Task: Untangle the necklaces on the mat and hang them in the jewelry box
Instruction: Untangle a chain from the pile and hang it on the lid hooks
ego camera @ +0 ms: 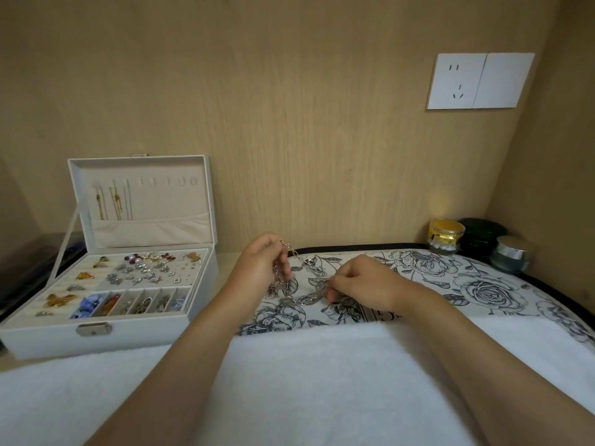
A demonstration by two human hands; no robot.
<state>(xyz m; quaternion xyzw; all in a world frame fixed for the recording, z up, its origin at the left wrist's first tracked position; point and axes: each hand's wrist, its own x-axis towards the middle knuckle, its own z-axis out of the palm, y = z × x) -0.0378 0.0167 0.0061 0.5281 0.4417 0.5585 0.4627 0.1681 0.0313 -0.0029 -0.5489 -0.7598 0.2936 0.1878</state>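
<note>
A silver necklace (301, 259) is gripped by the left hand (260, 263) and, apparently, pinched by the right hand (362, 284) above the floral mat (418, 275); its lettering (384, 314) cannot be read.

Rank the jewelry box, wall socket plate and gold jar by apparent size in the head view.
jewelry box
wall socket plate
gold jar
The box is nearest, so real sizes are unsure.
</note>
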